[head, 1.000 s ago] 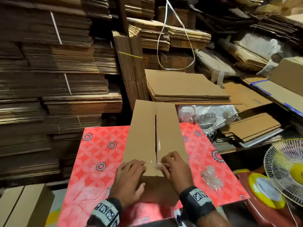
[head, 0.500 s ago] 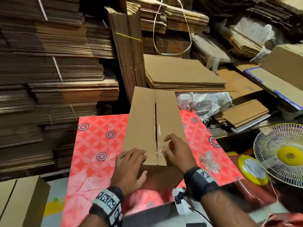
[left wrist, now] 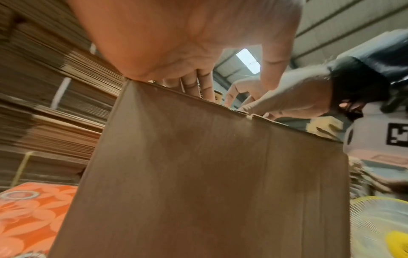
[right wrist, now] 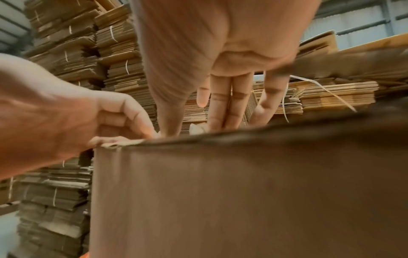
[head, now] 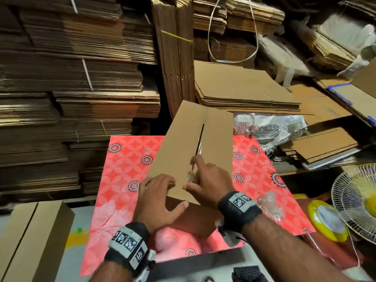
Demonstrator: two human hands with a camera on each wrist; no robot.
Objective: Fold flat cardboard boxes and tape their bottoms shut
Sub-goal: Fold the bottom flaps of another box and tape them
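Observation:
A brown cardboard box [head: 181, 143] stands on the red patterned table [head: 126, 159] with its closed flaps facing up. A strip of clear tape [head: 198, 151] runs along the middle seam. My left hand [head: 160, 190] lies on the near left flap, fingers flat on top and thumb down the near wall. My right hand [head: 205, 178] presses straight fingers onto the tape over the seam, thumb at the near edge. The left wrist view shows the box wall [left wrist: 198, 174] with the right hand [left wrist: 287, 97] on its top edge. The right wrist view shows the box wall [right wrist: 220, 192] and the left hand [right wrist: 66, 113].
Tall stacks of flat cardboard [head: 71, 78] rise at the left and behind, with a lower pile [head: 240, 86] at the back right. Folded boxes [head: 30, 237] stand at the lower left. A crumpled wad of clear tape [head: 270, 204] lies on the table's right. A white fan [head: 358, 200] stands at the right.
My right hand has slid away from the box's near edge along the seam, over the tape. My left hand has stayed on the near left flap.

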